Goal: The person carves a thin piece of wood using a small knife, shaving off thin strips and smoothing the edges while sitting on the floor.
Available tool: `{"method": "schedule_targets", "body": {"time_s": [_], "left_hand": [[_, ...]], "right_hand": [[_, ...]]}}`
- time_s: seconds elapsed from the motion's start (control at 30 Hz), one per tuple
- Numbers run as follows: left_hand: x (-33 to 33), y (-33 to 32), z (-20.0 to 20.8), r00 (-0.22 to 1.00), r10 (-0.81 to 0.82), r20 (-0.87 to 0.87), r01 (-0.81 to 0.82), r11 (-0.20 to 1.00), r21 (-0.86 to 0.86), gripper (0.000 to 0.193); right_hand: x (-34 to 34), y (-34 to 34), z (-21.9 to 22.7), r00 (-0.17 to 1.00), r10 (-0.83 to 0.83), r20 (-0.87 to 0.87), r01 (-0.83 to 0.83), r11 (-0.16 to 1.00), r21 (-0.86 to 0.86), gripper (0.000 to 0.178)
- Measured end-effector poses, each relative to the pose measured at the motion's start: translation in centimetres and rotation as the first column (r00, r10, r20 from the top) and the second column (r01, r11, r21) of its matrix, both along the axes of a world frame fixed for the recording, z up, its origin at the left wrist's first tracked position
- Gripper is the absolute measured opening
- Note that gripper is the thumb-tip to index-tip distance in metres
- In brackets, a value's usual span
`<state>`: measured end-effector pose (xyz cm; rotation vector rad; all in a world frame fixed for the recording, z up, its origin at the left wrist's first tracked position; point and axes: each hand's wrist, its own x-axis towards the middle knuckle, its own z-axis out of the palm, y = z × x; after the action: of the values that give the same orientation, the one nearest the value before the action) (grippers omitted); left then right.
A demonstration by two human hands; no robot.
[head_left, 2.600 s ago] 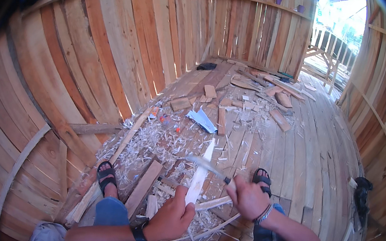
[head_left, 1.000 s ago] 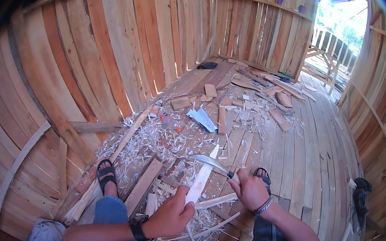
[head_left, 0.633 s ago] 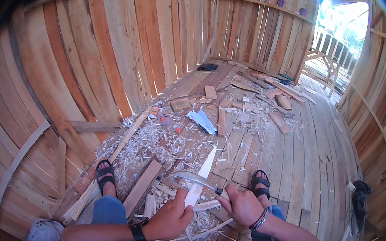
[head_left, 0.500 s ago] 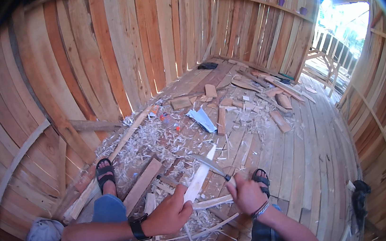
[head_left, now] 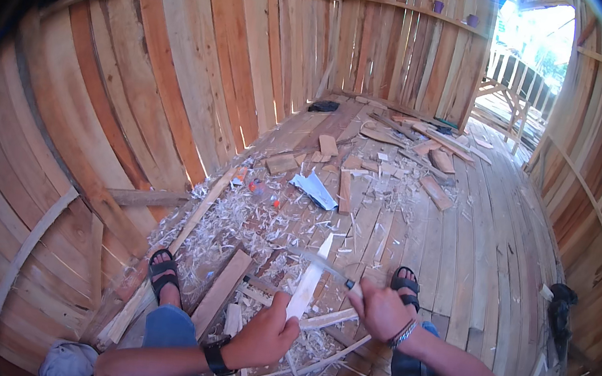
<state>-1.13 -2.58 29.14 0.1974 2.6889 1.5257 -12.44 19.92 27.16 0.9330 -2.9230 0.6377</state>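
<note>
My left hand (head_left: 266, 337) is closed round the lower end of a pale, narrow wood strip (head_left: 310, 282), whose tapered tip points away from me. In my right hand (head_left: 380, 312) is the handle of a knife with a curved blade (head_left: 322, 263). The blade lies across the strip's upper part, slightly blurred; whether its edge touches the wood I cannot tell. Beneath both hands, curly wood shavings (head_left: 238, 218) and offcuts cover the floor between my sandalled feet.
A brown plank (head_left: 222, 289) lies beside my left foot. Farther off are a bluish sheet (head_left: 314, 189), loose boards (head_left: 433, 140) and a dark bag (head_left: 323, 106). Black cloth (head_left: 562, 310) lies at the right. Plank walls stand left and right, with a bright doorway (head_left: 526, 72) at the far right.
The knife has moved slightly down along the strip, toward me, with my right hand. The strip's tip has dipped a little, and my left hand keeps its place.
</note>
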Motion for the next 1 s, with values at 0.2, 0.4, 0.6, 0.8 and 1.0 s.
{"method": "schedule_targets", "body": {"time_s": [0.2, 0.4, 0.6, 0.8, 1.0], "left_hand": [[-0.1, -0.6, 0.0, 0.999, 0.031, 0.023, -0.033, 0.995, 0.094, 0.024], [-0.4, -1.0, -0.7, 0.999, 0.038, -0.032, -0.036, 0.997, 0.061, 0.024], [-0.7, -1.1, -0.6, 0.998, 0.031, -0.058, -0.026, 0.997, 0.076, 0.024], [-0.9, -1.3, -0.3, 0.999, 0.039, -0.026, -0.035, 0.992, 0.125, 0.025], [-0.9, -1.4, -0.4, 0.999, 0.031, 0.008, -0.031, 0.991, 0.13, 0.023]], "right_hand": [[-1.4, 0.1, 0.6, 0.998, 0.01, -0.067, -0.009, 1.0, 0.014, 0.041], [-0.1, -0.4, 1.0, 0.995, 0.093, -0.043, -0.091, 0.995, 0.037, 0.041], [0.3, -0.3, 1.0, 0.991, 0.125, -0.04, -0.123, 0.992, 0.039, 0.04], [0.9, -0.5, 1.7, 0.994, 0.1, -0.038, -0.1, 0.995, 0.006, 0.041], [0.8, -0.3, 1.4, 0.995, 0.1, -0.028, -0.1, 0.995, -0.008, 0.039]]}}
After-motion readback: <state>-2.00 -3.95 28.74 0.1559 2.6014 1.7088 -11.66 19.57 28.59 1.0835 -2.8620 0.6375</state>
